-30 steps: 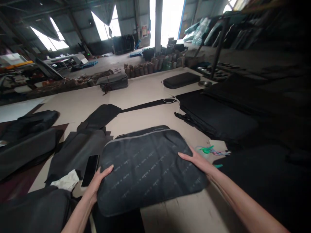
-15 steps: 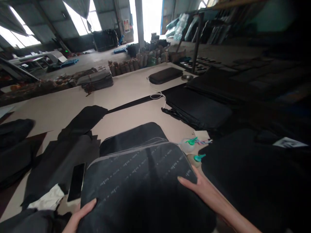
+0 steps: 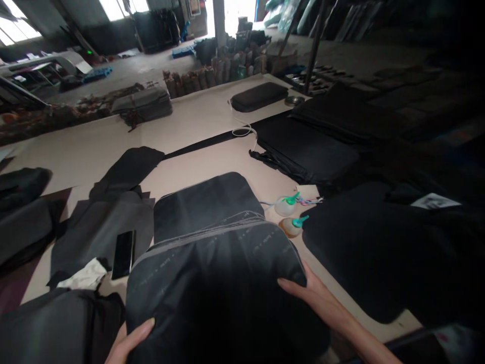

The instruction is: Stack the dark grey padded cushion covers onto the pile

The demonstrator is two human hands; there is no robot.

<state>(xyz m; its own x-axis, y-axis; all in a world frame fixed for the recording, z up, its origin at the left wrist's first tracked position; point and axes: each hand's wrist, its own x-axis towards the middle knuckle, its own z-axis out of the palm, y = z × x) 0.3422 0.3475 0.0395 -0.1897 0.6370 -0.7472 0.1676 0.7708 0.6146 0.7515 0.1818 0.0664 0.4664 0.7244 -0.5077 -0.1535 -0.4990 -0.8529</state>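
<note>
Between my two hands is a stack of dark fabric panels (image 3: pixel 212 273) with rounded corners, its layered edges showing along the far side. Faint slanted lettering is printed on the top panel. My left hand (image 3: pixel 131 338) grips the near left edge, thumb on top and fingers mostly hidden beneath. On the right edge my right hand (image 3: pixel 305 288) clasps the stack the same way. Just beyond, another dark rounded panel (image 3: pixel 200 202) lies on the pale tabletop (image 3: pixel 204 162), partly covered by the held stack.
Two squeeze bottles with green nozzles, one whitish (image 3: pixel 285 206) and one amber (image 3: pixel 290 228), stand right of the stack. A phone (image 3: pixel 124 255) and a white cloth (image 3: pixel 85 275) lie left. Dark fabric piles (image 3: pixel 45 328) flank both sides; a cord (image 3: pixel 242 131) crosses the far table.
The view has tipped downward, so the table appears higher. The held stack's top now looks more wrinkled and its lettering is less visible. Both hands keep their hold.
</note>
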